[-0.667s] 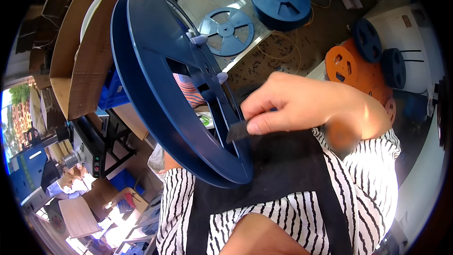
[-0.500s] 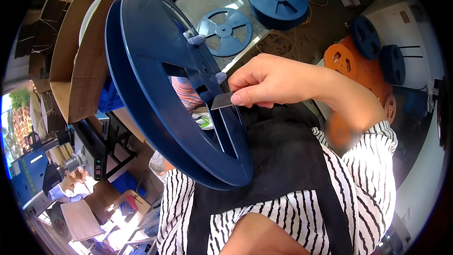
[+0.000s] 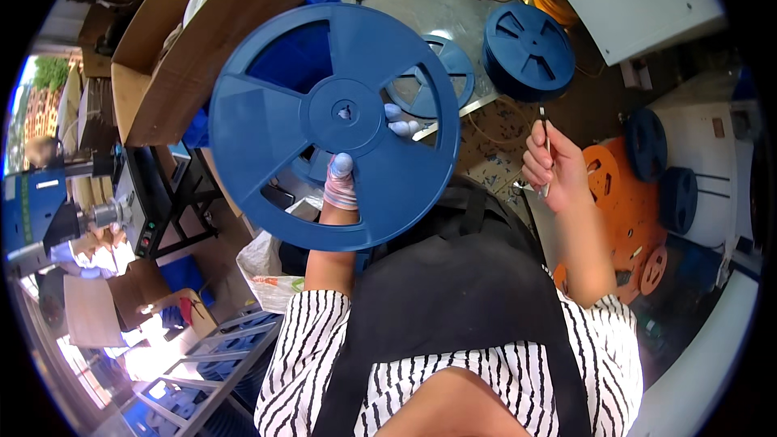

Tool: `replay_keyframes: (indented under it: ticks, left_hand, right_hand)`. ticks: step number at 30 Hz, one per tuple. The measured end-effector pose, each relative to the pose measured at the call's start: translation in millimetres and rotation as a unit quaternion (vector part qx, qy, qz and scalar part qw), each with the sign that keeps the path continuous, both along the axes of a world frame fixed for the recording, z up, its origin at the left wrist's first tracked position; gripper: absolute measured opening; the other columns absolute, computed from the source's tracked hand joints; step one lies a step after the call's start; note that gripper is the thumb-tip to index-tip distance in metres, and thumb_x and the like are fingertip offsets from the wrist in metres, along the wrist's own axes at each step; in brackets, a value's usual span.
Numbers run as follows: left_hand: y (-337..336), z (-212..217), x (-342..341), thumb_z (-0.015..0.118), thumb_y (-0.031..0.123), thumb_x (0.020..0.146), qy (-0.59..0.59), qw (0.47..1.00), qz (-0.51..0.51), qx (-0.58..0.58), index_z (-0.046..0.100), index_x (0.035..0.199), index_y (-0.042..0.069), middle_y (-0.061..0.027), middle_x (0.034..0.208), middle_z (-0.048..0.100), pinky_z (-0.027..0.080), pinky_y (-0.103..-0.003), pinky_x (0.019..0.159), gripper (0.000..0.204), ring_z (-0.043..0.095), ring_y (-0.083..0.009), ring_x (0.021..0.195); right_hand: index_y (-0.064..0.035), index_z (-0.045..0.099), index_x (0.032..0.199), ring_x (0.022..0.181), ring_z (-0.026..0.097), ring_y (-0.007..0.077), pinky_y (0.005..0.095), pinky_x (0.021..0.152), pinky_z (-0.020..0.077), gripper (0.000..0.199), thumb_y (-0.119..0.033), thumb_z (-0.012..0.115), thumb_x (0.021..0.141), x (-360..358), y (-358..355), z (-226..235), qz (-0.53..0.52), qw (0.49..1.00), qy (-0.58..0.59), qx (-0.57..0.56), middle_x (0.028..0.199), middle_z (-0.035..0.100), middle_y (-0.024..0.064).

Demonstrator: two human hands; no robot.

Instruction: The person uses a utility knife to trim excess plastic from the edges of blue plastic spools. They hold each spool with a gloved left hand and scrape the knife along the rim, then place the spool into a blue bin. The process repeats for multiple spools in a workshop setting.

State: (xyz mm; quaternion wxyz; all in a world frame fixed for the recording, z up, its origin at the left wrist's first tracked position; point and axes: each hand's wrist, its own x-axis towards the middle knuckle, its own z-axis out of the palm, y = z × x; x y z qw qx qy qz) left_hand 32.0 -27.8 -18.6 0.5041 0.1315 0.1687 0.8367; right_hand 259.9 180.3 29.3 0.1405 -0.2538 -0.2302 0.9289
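In the head view, your left hand (image 3: 344, 182) grasps the big blue reel (image 3: 333, 125) from behind, raised before your chest, fingers poking through its cut-outs. Right of the reel, your right hand (image 3: 553, 166) pinches a thin metal tool (image 3: 545, 133). The reel looks light, stiff and slick-faced; hold it by the spokes or rim.

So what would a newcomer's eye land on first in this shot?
The big blue reel, held up flat-on in the upper middle of the view, with the left hand behind it and fingertips showing through its cutouts. Next, the right hand raised to the right, holding a thin metal tool. Beyond lie more blue reels and an orange reel.
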Motion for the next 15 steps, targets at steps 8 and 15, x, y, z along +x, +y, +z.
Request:
replay_keyframes:
  ticks: [8,15]
  left_hand:
    - [-16,-30,-1,0.085,0.048,0.077,-0.133,0.983,0.029,0.123,0.038,0.144,-0.002,-0.0184,0.128,0.055,0.046,-0.046,0.114,0.095,0.060,-0.0320,0.119]
    - [-38,-83,-21,0.082,0.049,0.081,-0.204,0.958,-0.015,0.199,0.033,0.147,-0.004,-0.0243,0.130,0.059,0.041,-0.051,0.117,0.098,0.046,-0.0417,0.138]
  right_hand:
    - [-0.0074,0.055,0.090,0.049,0.044,0.0140,0.0276,0.045,0.0344,0.032,-0.029,0.041,0.109,-8,-3,-62,-0.061,0.993,-0.044,-0.091,0.063,0.049,0.0018]
    - [-0.0130,0.056,0.095,0.060,0.050,0.0138,0.0280,0.055,0.0407,0.027,-0.035,0.048,0.107,-26,0,-101,-0.029,0.980,-0.198,-0.019,0.073,0.054,-0.0006]
